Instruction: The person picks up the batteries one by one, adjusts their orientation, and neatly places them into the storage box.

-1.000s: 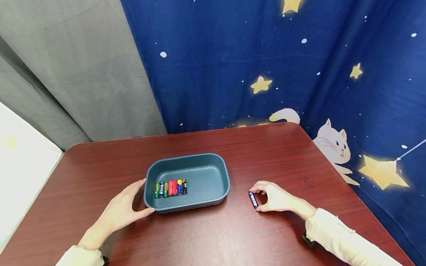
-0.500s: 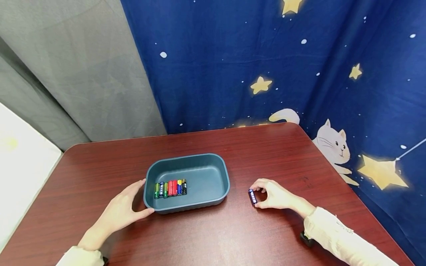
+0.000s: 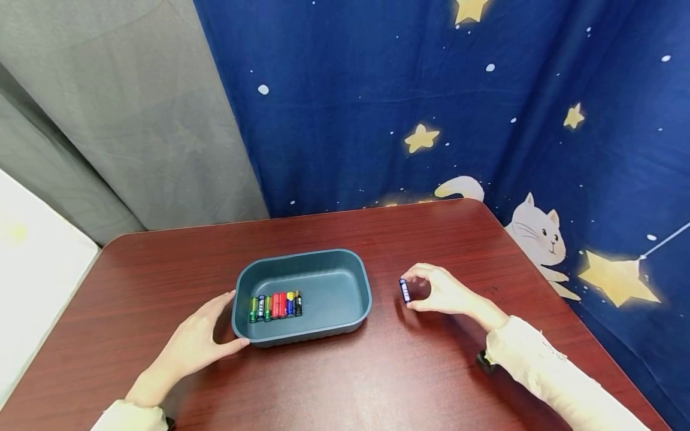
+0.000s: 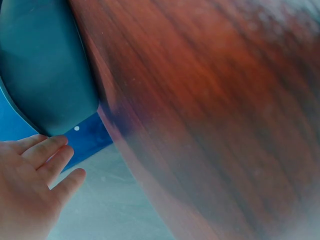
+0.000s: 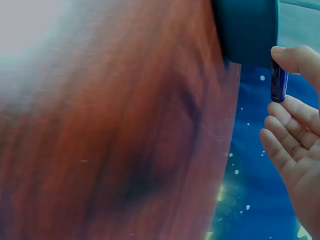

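A dark teal plastic container (image 3: 334, 326) stands on the table, with several batteries (image 3: 275, 305) lying side by side in its left part. My left hand (image 3: 190, 342) touches the container's left end, thumb at the front corner and fingers farther back. In the left wrist view, the left hand's fingers (image 4: 50, 150) look relaxed against the container's edge. Right of the container, my right hand (image 3: 444, 291) pinches a dark blue battery (image 3: 405, 291) by its two ends, between thumb and fingers. The right wrist view shows this held battery (image 5: 278, 84) above the table surface.
The reddish-brown wooden table (image 3: 345, 389) extends around the container. Behind it hang a grey curtain (image 3: 135, 120) and a blue curtain (image 3: 345, 120) with stars and a cat. A white surface (image 3: 38, 287) borders the table on the left.
My right hand has lifted the battery and carried it slightly away from me and to the left. The left hand and the container stay where they were.
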`<state>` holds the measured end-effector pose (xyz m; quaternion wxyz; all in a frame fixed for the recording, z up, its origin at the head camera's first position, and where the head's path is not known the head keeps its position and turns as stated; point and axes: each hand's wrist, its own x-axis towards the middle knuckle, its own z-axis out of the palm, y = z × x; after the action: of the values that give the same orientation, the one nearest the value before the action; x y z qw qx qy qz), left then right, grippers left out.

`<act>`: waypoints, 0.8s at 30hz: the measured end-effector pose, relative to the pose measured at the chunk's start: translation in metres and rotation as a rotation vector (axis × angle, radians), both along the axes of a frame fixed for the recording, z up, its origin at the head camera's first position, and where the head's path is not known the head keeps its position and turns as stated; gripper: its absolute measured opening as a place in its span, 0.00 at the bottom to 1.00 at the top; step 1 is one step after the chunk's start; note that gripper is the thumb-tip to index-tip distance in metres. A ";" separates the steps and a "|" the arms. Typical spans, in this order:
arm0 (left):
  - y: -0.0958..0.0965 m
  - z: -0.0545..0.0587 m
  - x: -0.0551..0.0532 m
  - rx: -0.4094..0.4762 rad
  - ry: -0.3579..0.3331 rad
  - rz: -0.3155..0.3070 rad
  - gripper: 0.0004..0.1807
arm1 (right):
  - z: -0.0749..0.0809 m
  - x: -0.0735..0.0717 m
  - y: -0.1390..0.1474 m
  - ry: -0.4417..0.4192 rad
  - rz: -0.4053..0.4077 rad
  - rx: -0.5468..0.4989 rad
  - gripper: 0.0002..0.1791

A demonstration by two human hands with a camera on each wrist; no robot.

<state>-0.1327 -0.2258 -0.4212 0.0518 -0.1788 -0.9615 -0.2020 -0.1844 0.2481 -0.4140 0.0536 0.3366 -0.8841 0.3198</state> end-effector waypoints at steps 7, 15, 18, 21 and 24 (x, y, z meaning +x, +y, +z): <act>-0.001 -0.001 0.000 -0.006 0.003 0.000 0.52 | 0.014 -0.010 -0.010 0.006 0.001 -0.025 0.24; -0.002 -0.004 -0.001 -0.017 -0.004 0.010 0.53 | 0.028 -0.023 -0.042 -0.019 0.006 -0.099 0.25; -0.002 -0.005 -0.001 -0.021 -0.003 0.012 0.53 | 0.032 -0.028 -0.059 -0.012 0.028 -0.124 0.25; -0.002 -0.005 -0.002 -0.024 -0.001 0.010 0.54 | 0.033 -0.033 -0.076 -0.012 0.059 -0.141 0.25; -0.001 -0.004 -0.002 -0.023 -0.002 0.009 0.54 | 0.033 -0.037 -0.092 -0.021 0.087 -0.141 0.25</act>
<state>-0.1349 -0.2269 -0.4253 0.0496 -0.1750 -0.9646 -0.1907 -0.2210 0.1558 -0.3811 0.0543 0.3666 -0.8444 0.3868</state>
